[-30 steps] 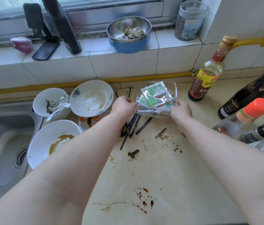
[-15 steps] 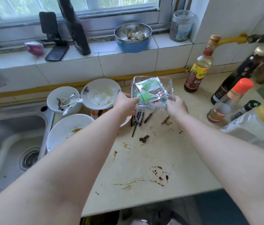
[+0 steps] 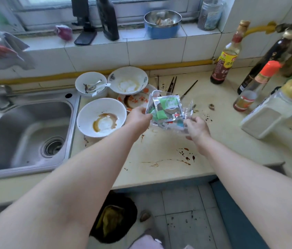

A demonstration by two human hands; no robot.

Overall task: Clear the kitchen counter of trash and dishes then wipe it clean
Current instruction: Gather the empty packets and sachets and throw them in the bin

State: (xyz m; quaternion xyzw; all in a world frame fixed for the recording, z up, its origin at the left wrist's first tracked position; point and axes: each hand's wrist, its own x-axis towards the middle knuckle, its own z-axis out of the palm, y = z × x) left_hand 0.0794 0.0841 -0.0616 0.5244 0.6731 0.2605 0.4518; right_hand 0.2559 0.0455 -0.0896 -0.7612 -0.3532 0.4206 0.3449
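Observation:
I hold a clear plastic container point(image 3: 188, 109) filled with silver and green sauce packets point(image 3: 167, 107) above the stained counter point(image 3: 159, 153). My left hand point(image 3: 138, 116) grips its left side and my right hand point(image 3: 196, 128) grips its right front corner. Three dirty white bowls stand left of it: a large one point(image 3: 87, 119) with brown sauce, a small one point(image 3: 89, 83) with a spoon, and one point(image 3: 132, 76) at the back on an orange-patterned plate point(image 3: 136, 101). Dark chopsticks point(image 3: 188, 89) lie near the wall.
A steel sink point(image 3: 25, 132) is at the left. Sauce bottles point(image 3: 226, 56) and a white jar point(image 3: 274, 112) crowd the right side. A trash bin with a black bag point(image 3: 116, 218) sits on the floor under the counter edge. A blue metal bowl point(image 3: 162, 24) rests on the sill.
Both hands lifted the plastic container off the counter and drew it toward me. The view pulled back, showing the counter's front edge, the floor and the bin.

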